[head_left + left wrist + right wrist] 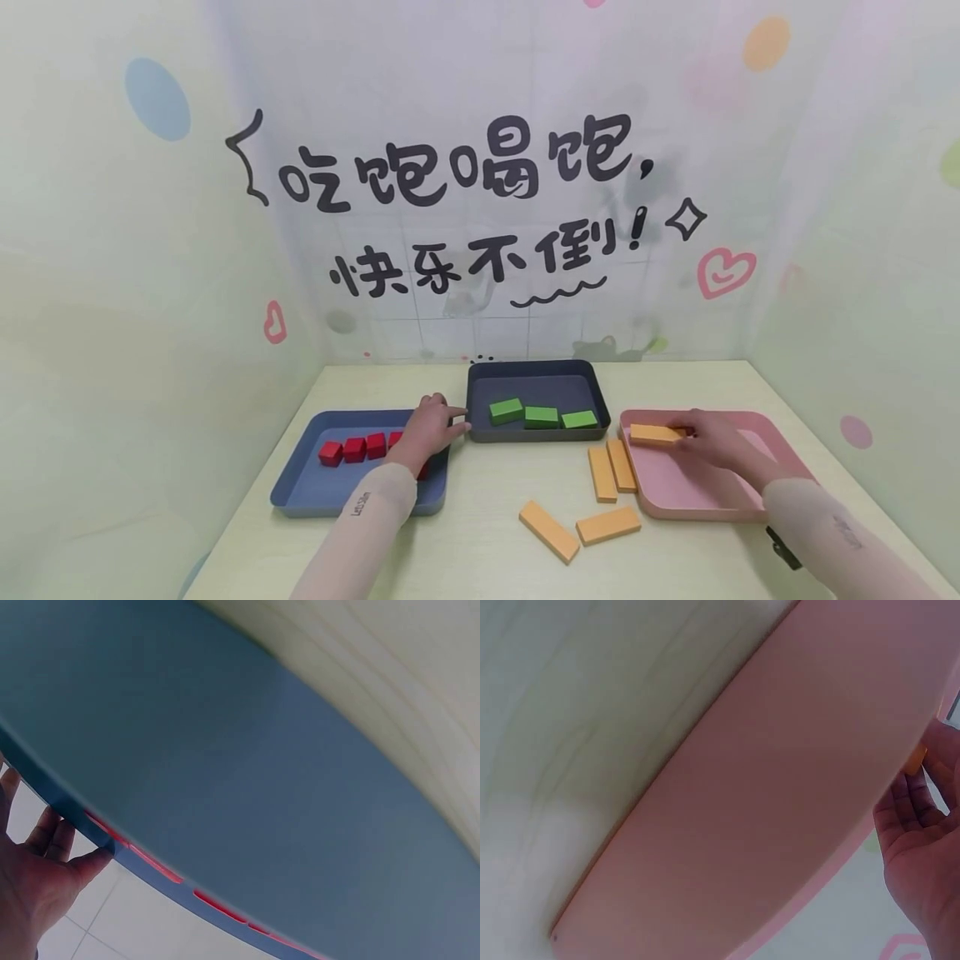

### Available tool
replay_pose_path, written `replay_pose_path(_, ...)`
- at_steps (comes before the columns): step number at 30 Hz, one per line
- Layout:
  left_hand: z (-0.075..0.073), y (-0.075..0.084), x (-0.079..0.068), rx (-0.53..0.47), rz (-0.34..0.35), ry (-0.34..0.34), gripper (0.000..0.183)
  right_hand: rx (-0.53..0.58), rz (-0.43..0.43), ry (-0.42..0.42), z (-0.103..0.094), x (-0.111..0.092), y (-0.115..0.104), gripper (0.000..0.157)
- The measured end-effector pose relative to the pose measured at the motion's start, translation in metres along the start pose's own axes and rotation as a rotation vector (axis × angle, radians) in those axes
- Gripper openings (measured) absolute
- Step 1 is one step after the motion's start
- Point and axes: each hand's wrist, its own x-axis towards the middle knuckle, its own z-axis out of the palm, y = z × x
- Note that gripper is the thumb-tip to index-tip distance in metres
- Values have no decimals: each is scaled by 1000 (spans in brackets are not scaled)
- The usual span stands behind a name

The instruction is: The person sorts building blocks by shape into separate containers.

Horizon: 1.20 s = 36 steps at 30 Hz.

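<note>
In the head view my right hand pinches one end of an orange block, held over the left part of the pink tray. The right wrist view shows a bit of orange block at my right fingers, the rest hidden behind the tray's side. Above the right end of the blue tray, my left hand holds nothing, its fingers reaching toward the dark tray. It covers part of the row of red blocks lying in the blue tray.
Green blocks lie along the front of the dark tray. Beside the pink tray's left wall are two orange blocks; two more, a slanted orange block and another orange block, lie nearer the front. Printed curtains enclose the table.
</note>
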Motion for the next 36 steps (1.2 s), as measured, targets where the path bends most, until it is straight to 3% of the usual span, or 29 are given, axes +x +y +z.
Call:
replay_pose_path(6, 0, 0, 0, 8, -5, -6, 38, -25, -9, 3, 8, 7, -1, 28)
replay_pose_path(19, -1, 2, -1, 2, -13, -5, 38, -64, -10, 112, 6, 3, -12, 35)
replay_pose_path(31, 1, 0, 0, 3, -17, 2, 38, 58, 63, 104, 5, 3, -31, 47)
replay_pose_path(36, 0, 1, -1, -7, -11, 7, 38, 164, 96, 91, 9, 4, -47, 52)
